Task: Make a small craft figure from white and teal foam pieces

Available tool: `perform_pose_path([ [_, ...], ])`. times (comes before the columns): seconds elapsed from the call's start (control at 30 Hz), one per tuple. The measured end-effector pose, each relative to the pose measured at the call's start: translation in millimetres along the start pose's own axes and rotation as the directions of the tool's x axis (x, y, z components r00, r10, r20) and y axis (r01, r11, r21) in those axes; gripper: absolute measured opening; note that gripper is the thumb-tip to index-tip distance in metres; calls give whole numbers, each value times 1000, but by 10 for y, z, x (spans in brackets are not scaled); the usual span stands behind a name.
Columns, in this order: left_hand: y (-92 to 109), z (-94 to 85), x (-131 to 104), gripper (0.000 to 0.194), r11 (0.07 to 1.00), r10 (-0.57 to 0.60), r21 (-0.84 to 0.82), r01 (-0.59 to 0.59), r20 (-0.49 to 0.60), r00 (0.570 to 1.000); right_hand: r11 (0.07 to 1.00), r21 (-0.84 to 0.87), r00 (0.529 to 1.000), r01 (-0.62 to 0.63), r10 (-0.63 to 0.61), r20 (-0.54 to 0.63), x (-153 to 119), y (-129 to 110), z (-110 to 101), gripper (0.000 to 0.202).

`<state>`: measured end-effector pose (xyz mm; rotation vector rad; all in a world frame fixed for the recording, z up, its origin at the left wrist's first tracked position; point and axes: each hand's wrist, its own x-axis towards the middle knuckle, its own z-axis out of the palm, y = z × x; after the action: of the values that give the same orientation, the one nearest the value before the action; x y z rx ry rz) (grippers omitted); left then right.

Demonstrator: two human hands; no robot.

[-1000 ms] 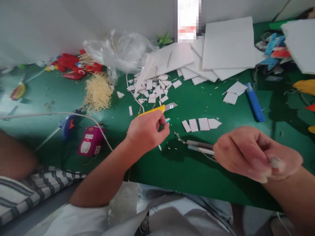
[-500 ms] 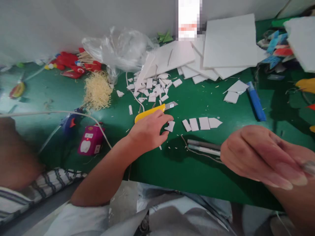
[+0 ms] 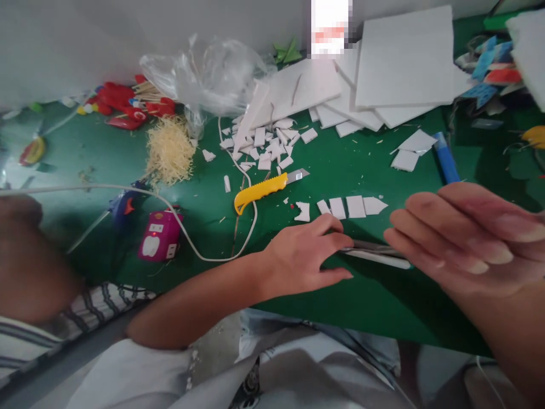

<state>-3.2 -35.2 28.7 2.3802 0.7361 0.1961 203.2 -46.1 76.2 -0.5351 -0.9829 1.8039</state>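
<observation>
My left hand (image 3: 304,255) reaches over the table with thumb and fingers apart. Its fingertips are at the left ends of a grey and a white pen-like stick (image 3: 378,258); whether they touch is unclear. Above it lie a notched white foam piece (image 3: 302,212) and a row of small foam pieces, the last one pointed (image 3: 374,205). A yellow utility knife (image 3: 266,187) with its blade out rests behind the hand. My right hand (image 3: 464,238) is raised close to the camera, fingers curled. Its thumb side is cut off by the frame edge, hiding whatever it pinches.
White foam boards (image 3: 404,57) are stacked at the back, beside foam scraps (image 3: 270,145) and a clear plastic bag (image 3: 221,74). To the left are a magenta power socket (image 3: 159,236), a glue gun (image 3: 125,201) and straw shreds (image 3: 170,150). A white cable crosses the table; another person's arm (image 3: 34,255) is far left.
My left hand has left the notched foam piece on the table and moved right and down to the sticks. My right hand has risen slightly, its fingers loosening. The view has shifted a little.
</observation>
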Motion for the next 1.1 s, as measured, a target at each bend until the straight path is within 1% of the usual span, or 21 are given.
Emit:
perform_pose_path([
  [0.07,25,28,18,21,999,15,35,-15,-10,1000,998,-63,999,10,-13,-50,12,-39,-16,79],
  [0.13,14,25,24,24,998,37,47,-38,2,999,990,-143,981,-9,-19,-192,-7,-53,-69,82],
  [0.2,-24,-12,8,26,998,62,24,-63,20,998,977,-213,924,-17,-66,-376,-43,-53,-147,80],
  [0.23,-47,-42,-9,26,997,76,13,-76,11,997,969,-245,880,-9,-109,-463,-61,-53,-190,76],
  [0.27,-68,-81,-32,26,996,89,7,-89,-10,996,960,-280,835,-8,-148,-529,-77,-57,-229,70],
  [0.33,-96,-179,-92,27,994,113,2,-113,-106,988,942,-336,765,-16,-205,-610,-93,-79,-293,56],
  [0.37,-99,-237,-127,27,995,100,1,-101,-125,987,935,-354,745,-24,-220,-630,-93,-96,-316,48],
  [0.43,-82,-358,-209,29,998,59,34,-56,-77,995,931,-364,716,-34,-232,-659,-88,-136,-346,38],
  [0.5,-50,-463,-310,31,997,39,75,-37,-32,999,934,-354,687,-50,-225,-691,-84,-163,-365,36],
  [0.57,-25,-528,-431,29,998,37,44,-35,-63,997,939,-341,672,-50,-221,-707,-91,-168,-378,37],
  [0.7,-36,-535,-685,24,999,-6,-42,3,-69,998,949,-311,697,-50,-190,-691,-98,-135,-344,28],
  [0.73,-48,-524,-744,22,997,-31,-66,25,-91,995,948,-306,685,-84,-168,-709,-92,-129,-321,27],
  [0.83,-75,-494,-910,18,982,-123,-165,96,-163,979,927,-322,615,-194,-141,-776,-64,-128,-254,29],
  [0.87,-75,-484,-962,18,969,-173,-209,129,-204,964,918,-335,611,-211,-144,-779,-57,-130,-243,30],
  [0.9,-69,-475,-1009,18,950,-234,-263,165,-255,938,914,-343,619,-216,-143,-772,-52,-130,-240,30],
  [0.93,-57,-466,-1050,19,922,-311,-329,204,-316,896,916,-342,637,-209,-138,-759,-51,-129,-245,29],
  [0.97,-39,-458,-1083,18,890,-384,-400,218,-400,832,923,-333,657,-191,-132,-743,-51,-124,-255,29],
  [1.0,-18,-453,-1108,17,864,-449,-455,215,-503,739,936,-309,674,-169,-119,-729,-51,-116,-268,28],
  [1.03,3,-451,-1122,16,847,-497,-484,221,-572,653,950,-282,688,-137,-113,-717,-51,-104,-281,29],
  [1.07,22,-455,-1129,17,866,-484,-466,182,-685,545,964,-250,702,-96,-112,-703,-49,-88,-291,29],
  [1.1,36,-463,-1128,20,888,-459,-416,194,-783,420,976,-212,716,-53,-111,-690,-45,-71,-299,28],
])
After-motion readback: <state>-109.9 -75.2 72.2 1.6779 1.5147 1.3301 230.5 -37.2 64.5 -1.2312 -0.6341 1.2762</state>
